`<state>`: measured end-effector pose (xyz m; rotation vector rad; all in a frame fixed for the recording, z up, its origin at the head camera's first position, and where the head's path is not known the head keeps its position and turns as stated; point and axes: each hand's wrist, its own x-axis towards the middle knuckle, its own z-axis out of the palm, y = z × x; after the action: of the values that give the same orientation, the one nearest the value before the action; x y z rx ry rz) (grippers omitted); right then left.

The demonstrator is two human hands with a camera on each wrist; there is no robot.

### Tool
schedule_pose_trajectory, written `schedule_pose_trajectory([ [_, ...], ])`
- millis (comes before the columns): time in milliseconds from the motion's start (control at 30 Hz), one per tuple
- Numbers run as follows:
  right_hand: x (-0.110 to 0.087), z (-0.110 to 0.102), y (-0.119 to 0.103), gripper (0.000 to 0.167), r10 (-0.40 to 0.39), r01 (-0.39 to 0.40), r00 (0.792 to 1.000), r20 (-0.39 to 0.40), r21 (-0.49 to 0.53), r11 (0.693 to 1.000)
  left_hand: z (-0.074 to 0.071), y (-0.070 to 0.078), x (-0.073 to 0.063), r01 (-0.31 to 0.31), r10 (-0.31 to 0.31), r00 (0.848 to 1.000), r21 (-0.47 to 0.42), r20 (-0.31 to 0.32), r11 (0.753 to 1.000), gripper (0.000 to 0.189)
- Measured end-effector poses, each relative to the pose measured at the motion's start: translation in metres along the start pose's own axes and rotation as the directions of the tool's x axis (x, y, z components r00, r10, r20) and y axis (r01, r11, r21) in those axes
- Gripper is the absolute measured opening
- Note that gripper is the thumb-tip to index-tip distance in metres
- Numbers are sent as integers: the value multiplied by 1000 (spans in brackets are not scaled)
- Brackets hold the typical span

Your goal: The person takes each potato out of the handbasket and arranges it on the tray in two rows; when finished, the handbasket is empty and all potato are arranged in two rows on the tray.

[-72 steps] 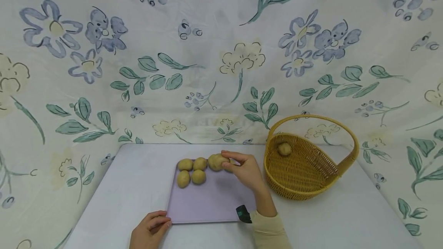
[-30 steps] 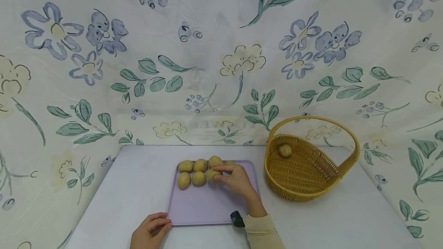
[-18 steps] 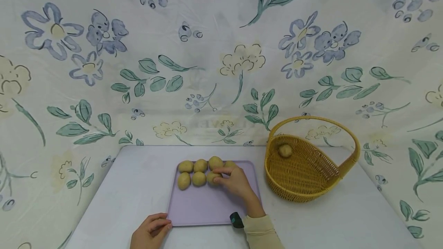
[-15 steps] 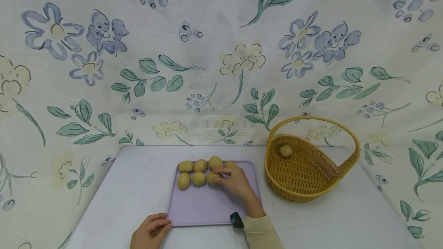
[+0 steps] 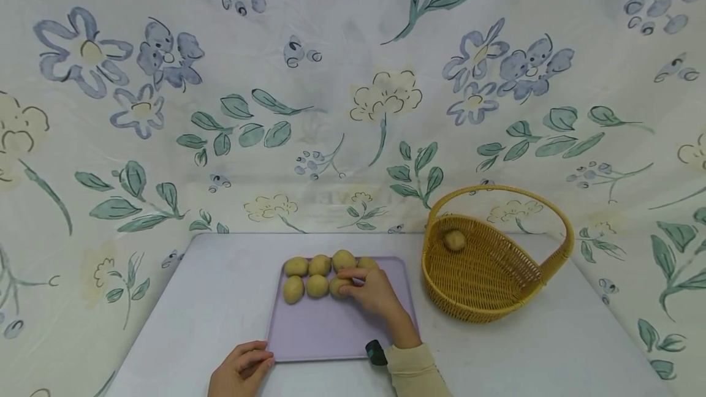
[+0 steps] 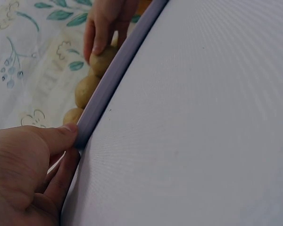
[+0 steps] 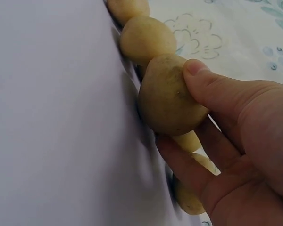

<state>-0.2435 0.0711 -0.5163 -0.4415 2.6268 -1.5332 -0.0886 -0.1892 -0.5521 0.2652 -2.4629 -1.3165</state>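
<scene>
My right hand (image 5: 377, 296) pinches a potato (image 7: 170, 99) between thumb and fingers, low at the front row of the lilac tray (image 5: 325, 336). Two potatoes (image 5: 305, 288) sit to its left in that row; the back row has several more, the rightmost (image 5: 366, 262) partly behind my hand. At the tray's near left corner, my left hand (image 5: 239, 369) grips the rim, thumb on top and fingers against the outside in the left wrist view. Whether the held potato touches the tray bottom is hard to tell.
To the tray's right stands a yellow wicker basket (image 5: 480, 312) with a tall arched handle and one potato (image 5: 455, 239) inside. Both rest on a white table (image 5: 220, 280). A floral cloth (image 5: 331, 103) hangs behind the table's far edge.
My right hand has brought the potato down and toward me, from over the back row to the end of the front row. For the last second it has barely moved. The left hand stays put.
</scene>
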Motion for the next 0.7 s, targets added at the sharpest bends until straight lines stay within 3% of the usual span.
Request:
schedule_pose_trajectory([
  [233,0,-1,-4,28,-2,0,1000,-30,-95,995,0,-2,2,-22,22,1000,-3,-1,1000,15],
  [400,0,-2,-4,31,-26,24,999,-20,-97,995,0,-3,3,-35,35,999,-17,-3,999,13],
  [700,3,4,-3,29,-63,55,996,-69,-118,992,-1,-1,6,-31,31,999,-12,7,999,13],
])
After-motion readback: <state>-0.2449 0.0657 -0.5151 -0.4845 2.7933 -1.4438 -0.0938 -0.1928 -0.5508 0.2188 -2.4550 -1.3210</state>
